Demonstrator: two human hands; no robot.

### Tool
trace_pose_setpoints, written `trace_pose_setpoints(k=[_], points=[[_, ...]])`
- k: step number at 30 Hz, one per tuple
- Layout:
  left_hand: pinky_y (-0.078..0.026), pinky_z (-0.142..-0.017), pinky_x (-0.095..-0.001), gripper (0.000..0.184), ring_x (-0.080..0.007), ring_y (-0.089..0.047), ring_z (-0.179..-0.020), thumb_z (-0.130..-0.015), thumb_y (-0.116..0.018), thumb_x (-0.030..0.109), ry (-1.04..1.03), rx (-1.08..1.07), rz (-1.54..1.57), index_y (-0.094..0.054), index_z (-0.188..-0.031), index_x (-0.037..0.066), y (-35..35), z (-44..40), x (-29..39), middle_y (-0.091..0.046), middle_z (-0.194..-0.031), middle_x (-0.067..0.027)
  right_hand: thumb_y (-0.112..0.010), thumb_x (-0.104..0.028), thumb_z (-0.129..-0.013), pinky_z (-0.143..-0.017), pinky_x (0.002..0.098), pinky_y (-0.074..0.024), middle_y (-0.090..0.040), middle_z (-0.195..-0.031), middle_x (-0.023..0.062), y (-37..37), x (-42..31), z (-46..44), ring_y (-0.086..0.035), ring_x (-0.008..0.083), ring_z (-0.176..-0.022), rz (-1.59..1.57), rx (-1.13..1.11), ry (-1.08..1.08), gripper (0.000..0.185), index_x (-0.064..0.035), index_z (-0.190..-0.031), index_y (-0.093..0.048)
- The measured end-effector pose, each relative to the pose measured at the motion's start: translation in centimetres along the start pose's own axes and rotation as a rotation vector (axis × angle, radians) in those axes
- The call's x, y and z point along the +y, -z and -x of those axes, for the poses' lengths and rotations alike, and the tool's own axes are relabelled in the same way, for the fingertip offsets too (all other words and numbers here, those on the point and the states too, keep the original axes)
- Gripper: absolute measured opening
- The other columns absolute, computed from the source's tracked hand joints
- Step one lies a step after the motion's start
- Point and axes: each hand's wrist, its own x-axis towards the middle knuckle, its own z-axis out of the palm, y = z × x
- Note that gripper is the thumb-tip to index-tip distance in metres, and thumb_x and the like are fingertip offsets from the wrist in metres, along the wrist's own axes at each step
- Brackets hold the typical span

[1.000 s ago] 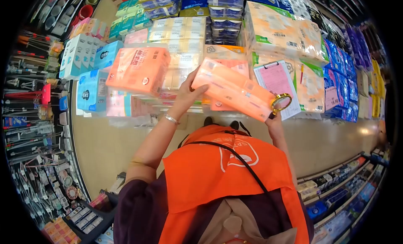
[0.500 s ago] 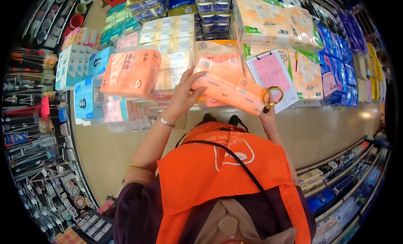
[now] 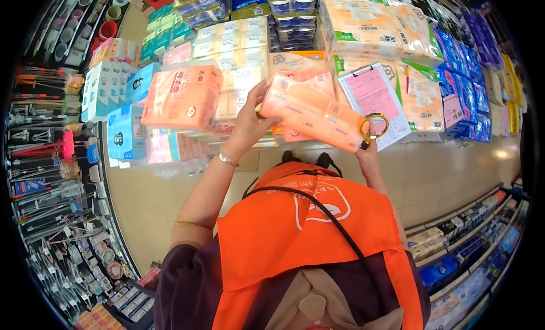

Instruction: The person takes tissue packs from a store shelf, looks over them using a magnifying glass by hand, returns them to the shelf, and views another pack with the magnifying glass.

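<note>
A long orange tissue pack (image 3: 312, 115) is held tilted between my two hands, over the stacked goods. My left hand (image 3: 254, 121) grips its left end, thumb below and fingers behind. At its lower right end is my right hand (image 3: 368, 151), closed on the pack and on the dark handle of a gold-rimmed magnifying glass (image 3: 386, 126). Behind the glass, a clipboard (image 3: 372, 94) with pink and white sheets lies on orange-and-green packs. A larger orange pack (image 3: 181, 97) rests left of my left hand.
Blue tissue packs (image 3: 126, 132) stand at the left and blue bags (image 3: 465, 97) at the right. Hanging goods (image 3: 51, 188) line the far left. A shelf of packs (image 3: 454, 239) is at the lower right. Tiled floor (image 3: 147, 205) shows below the stacks.
The view has shifted a little. The held pack has tilted slightly, and the magnifying glass has turned so its ring shows rounder. Both hands keep their hold.
</note>
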Motion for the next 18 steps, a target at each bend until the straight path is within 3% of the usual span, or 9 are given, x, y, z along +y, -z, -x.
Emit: trace_pose_setpoints(k=[4, 10, 16, 18], points=[[-0.050, -0.096, -0.0331, 0.086, -0.0215, -0.048, -0.128, -0.077, -0.078, 0.001, -0.037, -0.075, -0.099, -0.033, -0.149, 0.008, 0.7, -0.2, -0.9, -0.046, -0.143, -0.0113, -0.064, 0.009, -0.081, -0.102, 0.0339, -0.0443, -0.044, -0.145, 0.0060, 0.0, -0.4, -0.4, -0.049, 0.0192, -0.126, 0.006, -0.027, 0.018, 0.090, -0.0134, -0.155, -0.018], [-0.051, -0.093, -0.0311, 0.084, -0.0195, -0.055, -0.120, -0.074, -0.079, 0.000, -0.077, 0.016, -0.049, -0.039, -0.147, 0.008, 1.1, -0.5, -1.6, -0.050, -0.140, -0.0099, -0.065, 0.005, -0.079, -0.104, 0.0351, -0.0417, -0.044, -0.144, 0.0087, -0.6, -3.0, -0.5, -0.049, 0.0217, -0.128, 0.043, -0.026, -0.086, 0.088, -0.0092, -0.154, -0.020], [-0.053, -0.092, -0.0302, 0.084, -0.0172, -0.057, -0.117, -0.075, -0.075, -0.006, -0.010, 0.058, 0.027, -0.036, -0.148, 0.007, 2.1, -0.2, -0.7, -0.051, -0.139, -0.0092, -0.066, 0.005, -0.080, -0.104, 0.0353, -0.0415, -0.045, -0.143, 0.0087, -1.1, -5.1, -1.1, -0.049, 0.0210, -0.127, 0.012, -0.063, -0.026, 0.085, -0.0082, -0.152, -0.023], [-0.054, -0.091, -0.0302, 0.082, -0.0173, -0.058, -0.114, -0.077, -0.073, -0.007, 0.013, 0.073, 0.099, -0.035, -0.148, 0.007, 2.3, -0.1, -0.7, -0.052, -0.138, -0.0091, -0.064, 0.009, -0.079, -0.098, 0.0326, -0.0450, -0.049, -0.139, 0.0050, -1.4, -6.1, -1.4, -0.053, 0.0174, -0.120, 0.031, -0.091, -0.010, 0.090, -0.0134, -0.154, -0.022]])
